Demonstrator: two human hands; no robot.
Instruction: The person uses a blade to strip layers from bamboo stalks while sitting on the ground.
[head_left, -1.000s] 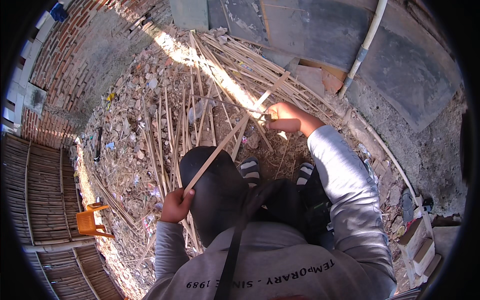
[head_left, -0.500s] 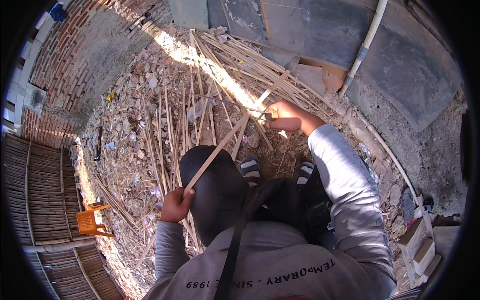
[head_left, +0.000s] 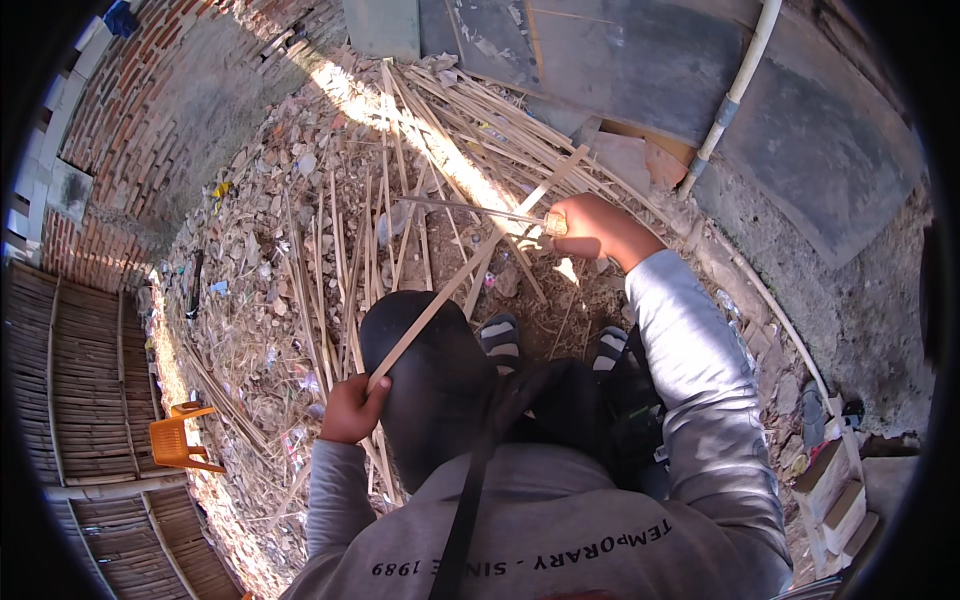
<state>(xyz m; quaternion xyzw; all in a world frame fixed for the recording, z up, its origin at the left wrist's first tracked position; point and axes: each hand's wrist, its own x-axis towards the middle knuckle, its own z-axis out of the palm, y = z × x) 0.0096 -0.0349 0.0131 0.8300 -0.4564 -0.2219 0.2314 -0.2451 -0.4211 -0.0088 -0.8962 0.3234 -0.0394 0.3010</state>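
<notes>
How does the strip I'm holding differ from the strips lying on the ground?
The held bamboo strip is lifted off the ground, slanting from the left hand up past the right hand; the ground strips lie flat in a loose heap. The held strip is single, the ground strips many and crossed. Both look pale, thin and long.

Two hands, one held bamboo strip [head_left: 470,268], one knife [head_left: 470,208], one orange plastic chair [head_left: 178,440], two sandalled feet

Long flat bamboo strip [head_left: 470,265]: pale tan, straight, running diagonally from near-left to far-right above the littered ground. Near end gripped in left hand [head_left: 350,408], far end poking past right hand [head_left: 590,228]. Thin knife blade [head_left: 470,207] in the right hand, pointing left, meets the strip.
</notes>
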